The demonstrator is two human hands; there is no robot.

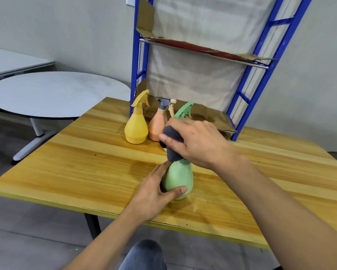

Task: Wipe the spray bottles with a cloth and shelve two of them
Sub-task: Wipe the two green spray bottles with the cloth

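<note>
- My left hand (154,190) reaches in from the near side. Its fingers and thumb are curled round the lower body of the green spray bottle (180,177).
- That bottle stands upright on the bench (76,164), towards the near edge.
- My right hand (195,141) comes in from the right, above the left. Its fingers are clamped on a dark grey cloth (172,147), which is wrapped against the bottle's neck.
- The green trigger head shows just beyond the knuckles.
- Spray bottles: three. One is the green one in my grip. The yellow bottle (135,127) and the orange bottle (157,125) stand just beside each other on the far side of the bench, at the foot of the blue shelf rack (241,106).
- Cloths: one.
</note>
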